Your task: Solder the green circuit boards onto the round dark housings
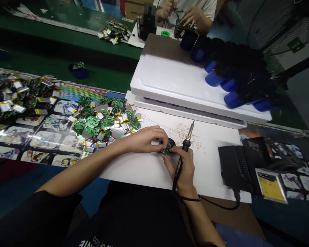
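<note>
My left hand (156,139) pinches the green circuit board (167,151). My right hand (185,166) touches it too, gripping a soldering iron (186,143).

The white worktop (134,168) bears some green circuit boards (108,121), crumbs (181,130) and a black box (231,164).

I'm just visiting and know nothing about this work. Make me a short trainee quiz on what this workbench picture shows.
1. Open question: what tool does the right hand carry while its fingers touch the small green board?
2. True or false: the heap of circuit boards nearest the hands lies to the person's right.
3. Choose one. The blue cups stand on:
a) the floor
b) a white foam slab
c) a cardboard box

Key: 1. A soldering iron. 2. False; it lies to the left. 3. b.
</note>
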A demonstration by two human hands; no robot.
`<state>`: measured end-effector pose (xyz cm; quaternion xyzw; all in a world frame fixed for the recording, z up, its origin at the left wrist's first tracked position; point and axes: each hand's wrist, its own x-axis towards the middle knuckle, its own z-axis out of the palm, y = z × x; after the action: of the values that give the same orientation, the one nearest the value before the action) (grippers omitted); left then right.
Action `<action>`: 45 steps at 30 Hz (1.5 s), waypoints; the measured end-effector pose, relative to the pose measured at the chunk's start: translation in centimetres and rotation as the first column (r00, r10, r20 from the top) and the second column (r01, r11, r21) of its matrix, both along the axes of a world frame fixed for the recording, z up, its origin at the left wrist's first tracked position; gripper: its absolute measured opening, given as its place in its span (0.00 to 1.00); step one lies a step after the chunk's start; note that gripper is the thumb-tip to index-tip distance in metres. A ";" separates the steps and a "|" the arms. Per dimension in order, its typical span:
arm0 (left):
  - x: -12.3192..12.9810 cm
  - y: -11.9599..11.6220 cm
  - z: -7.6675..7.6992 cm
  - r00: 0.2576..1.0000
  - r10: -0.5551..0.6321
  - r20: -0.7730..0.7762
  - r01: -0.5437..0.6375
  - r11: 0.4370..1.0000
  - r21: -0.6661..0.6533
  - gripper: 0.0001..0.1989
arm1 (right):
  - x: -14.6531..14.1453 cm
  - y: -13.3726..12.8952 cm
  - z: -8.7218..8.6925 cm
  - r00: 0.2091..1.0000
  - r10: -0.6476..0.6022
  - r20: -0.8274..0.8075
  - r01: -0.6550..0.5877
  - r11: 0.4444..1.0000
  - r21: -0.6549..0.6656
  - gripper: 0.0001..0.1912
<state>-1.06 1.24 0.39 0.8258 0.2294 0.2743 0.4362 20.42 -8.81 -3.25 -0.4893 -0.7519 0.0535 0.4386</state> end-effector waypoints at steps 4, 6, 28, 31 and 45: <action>0.0 -0.1 -0.3 0.998 -0.042 -0.045 0.047 0.993 0.110 0.06 | 0.7 0.4 0.6 0.997 0.073 0.021 -0.072 0.996 -0.042 0.25; 0.3 -0.4 -0.4 0.997 -0.045 -0.058 0.053 0.990 0.133 0.05 | 1.3 0.8 1.0 0.994 0.105 0.023 -0.103 0.993 -0.065 0.25; 1.0 -0.7 -1.3 1.000 0.003 -0.023 -0.001 0.994 0.112 0.06 | 6.2 -2.2 5.2 0.853 -0.270 -0.448 0.174 0.954 -0.243 0.05; 1.0 -0.7 -1.3 1.000 0.007 -0.021 -0.004 0.994 0.113 0.07 | 6.3 -2.3 4.6 0.888 -0.221 -0.404 0.107 0.953 -0.285 0.06; 1.1 -0.8 -0.9 1.000 0.009 -0.014 -0.007 0.995 0.095 0.07 | 6.4 -1.2 3.6 0.954 -0.069 -0.292 -0.025 0.952 -0.306 0.04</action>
<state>0.02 0.47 -0.55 0.8467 0.2225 0.2806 0.3935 26.79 -10.01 0.38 -0.5460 -0.6538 0.2376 0.4669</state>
